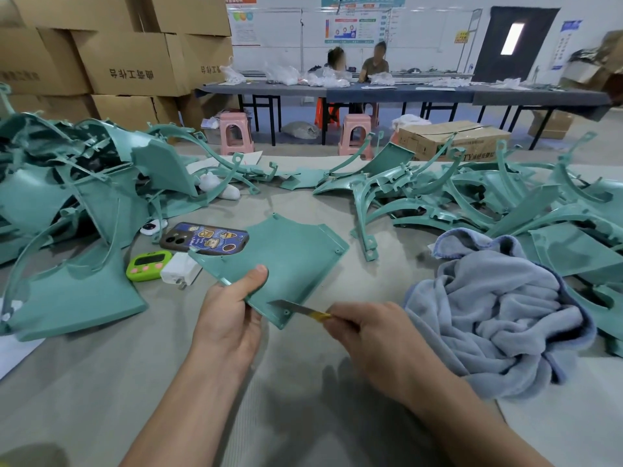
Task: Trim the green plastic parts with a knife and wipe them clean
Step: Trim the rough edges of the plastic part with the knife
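Near the front edge of the counter (303,409), the left grip (229,315) pinches a flat green panel (290,254), thumb on top; the right grip (374,335) is closed round a knife (298,308), blade on the panel's near corner. A blue towel (499,318) lies bunched toward the right edge. Green parts (84,294) are heaped along the far edge, left and right.

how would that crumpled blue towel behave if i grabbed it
The towel would probably go floppy and drape, since it lies in soft, deep folds. It seems light for its bulk, a fluffy heap. Unlikely to slip or roll: its surface looks napped and it sits slumped on the table.
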Demonstrator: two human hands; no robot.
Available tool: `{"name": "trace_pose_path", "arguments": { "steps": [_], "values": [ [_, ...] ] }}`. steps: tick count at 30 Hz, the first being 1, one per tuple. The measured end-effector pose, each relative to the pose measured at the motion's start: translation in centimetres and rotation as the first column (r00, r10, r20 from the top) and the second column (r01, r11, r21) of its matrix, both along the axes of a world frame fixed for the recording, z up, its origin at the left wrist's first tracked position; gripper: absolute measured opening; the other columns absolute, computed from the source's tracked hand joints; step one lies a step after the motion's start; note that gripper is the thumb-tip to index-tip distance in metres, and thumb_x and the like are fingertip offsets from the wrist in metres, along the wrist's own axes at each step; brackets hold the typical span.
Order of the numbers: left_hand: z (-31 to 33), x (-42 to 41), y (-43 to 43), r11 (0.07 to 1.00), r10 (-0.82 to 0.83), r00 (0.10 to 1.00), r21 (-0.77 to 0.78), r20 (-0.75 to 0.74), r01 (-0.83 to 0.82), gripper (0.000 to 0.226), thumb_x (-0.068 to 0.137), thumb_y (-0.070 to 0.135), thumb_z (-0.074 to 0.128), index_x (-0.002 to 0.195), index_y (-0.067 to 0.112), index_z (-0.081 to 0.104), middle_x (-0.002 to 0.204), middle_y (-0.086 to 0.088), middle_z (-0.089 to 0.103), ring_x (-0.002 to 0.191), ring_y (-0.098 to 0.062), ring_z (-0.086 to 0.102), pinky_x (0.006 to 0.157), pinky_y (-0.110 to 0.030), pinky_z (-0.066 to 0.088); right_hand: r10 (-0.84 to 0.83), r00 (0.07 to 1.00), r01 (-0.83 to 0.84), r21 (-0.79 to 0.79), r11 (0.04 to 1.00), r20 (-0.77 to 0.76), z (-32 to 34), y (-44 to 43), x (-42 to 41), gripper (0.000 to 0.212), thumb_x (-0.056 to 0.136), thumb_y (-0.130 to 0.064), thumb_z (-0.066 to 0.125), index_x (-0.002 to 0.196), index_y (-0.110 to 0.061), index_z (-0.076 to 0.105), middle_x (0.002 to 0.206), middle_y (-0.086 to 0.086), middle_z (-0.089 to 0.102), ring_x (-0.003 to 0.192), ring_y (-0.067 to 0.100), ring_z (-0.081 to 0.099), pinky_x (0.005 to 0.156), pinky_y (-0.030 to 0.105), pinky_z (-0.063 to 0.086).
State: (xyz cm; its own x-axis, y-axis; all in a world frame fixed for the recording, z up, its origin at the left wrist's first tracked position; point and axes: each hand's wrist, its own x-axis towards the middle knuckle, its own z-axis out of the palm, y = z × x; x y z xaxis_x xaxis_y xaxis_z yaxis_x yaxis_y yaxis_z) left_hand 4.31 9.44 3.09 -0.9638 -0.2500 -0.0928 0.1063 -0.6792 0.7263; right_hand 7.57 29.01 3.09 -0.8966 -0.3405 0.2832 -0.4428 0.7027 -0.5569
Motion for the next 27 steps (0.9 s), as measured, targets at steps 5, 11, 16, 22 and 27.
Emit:
{"name": "trace_pose_path", "arguments": {
  "steps": [5, 11, 16, 22, 27],
  "values": [
    [0.0, 0.0, -0.3, 1.000, 0.017, 1.000, -0.018, -0.006, -0.017, 0.029, 0.091, -0.010, 0.055, 0.107, 0.008, 0.071, 0.107, -0.007, 0.077, 0.093, -0.019, 0.076, 0.069, -0.027, 0.061, -0.512, 0.854, 0.494, -0.160, 0.855, -0.093, 0.5, 1.3, -1.1, 0.042, 0.101, -0.029, 0.056, 0.063, -0.016, 0.041, 0.050, 0.001, 0.042, 0.052, 0.017, 0.040, 0.057, 0.039, 0.026],
    [-0.2, 0.1, -0.2, 1.000, -0.024, 1.000, -0.016, -0.016, 0.024, 0.027, 0.087, -0.007, 0.059, 0.096, 0.008, 0.079, 0.107, -0.009, 0.077, 0.094, -0.021, 0.076, 0.072, -0.029, 0.062, 0.016, 1.000, -0.017, 0.021, 1.000, 0.006, 0.2, 1.1, -0.3, 0.027, 0.097, -0.034, 0.059, 0.075, -0.020, 0.054, 0.059, -0.004, 0.052, 0.054, 0.011, 0.044, 0.055, 0.027, 0.036],
    [-0.2, 0.2, -0.5, 0.995, -0.090, 0.995, -0.052, -0.047, 0.087, 0.035, 0.074, 0.000, 0.065, 0.107, 0.007, 0.073, 0.110, -0.011, 0.076, 0.095, -0.023, 0.075, 0.072, -0.029, 0.061, -0.573, 0.820, 0.564, -0.178, 0.806, 0.003, -0.6, 2.2, -2.1, 0.033, 0.100, -0.025, 0.052, 0.076, -0.007, 0.065, 0.059, 0.005, 0.059, 0.059, 0.021, 0.051, 0.057, 0.028, 0.035],
    [-0.3, 0.7, 0.0, 0.968, -0.059, 0.998, -0.242, 0.020, 0.062, 0.025, 0.078, -0.005, 0.067, 0.100, 0.004, 0.076, 0.099, -0.014, 0.078, 0.082, -0.025, 0.076, 0.066, -0.031, 0.061, -0.526, 0.842, 0.538, -0.103, 0.837, 0.121, -0.5, 1.6, -2.1, 0.035, 0.097, -0.032, 0.055, 0.071, -0.011, 0.063, 0.058, 0.002, 0.060, 0.064, 0.023, 0.055, 0.059, 0.037, 0.031],
    [-0.6, 1.0, 0.1, 0.873, -0.064, 0.998, -0.485, -0.007, 0.053, 0.018, 0.086, -0.003, 0.069, 0.096, 0.008, 0.078, 0.097, -0.012, 0.078, 0.084, -0.026, 0.075, 0.069, -0.031, 0.061, -0.621, 0.775, 0.626, 0.009, 0.780, -0.117, -0.9, 1.6, -1.4, 0.028, 0.093, -0.051, 0.054, 0.094, -0.028, 0.071, 0.084, -0.006, 0.073, 0.083, 0.024, 0.063, 0.065, 0.033, 0.037]
  ]
}}
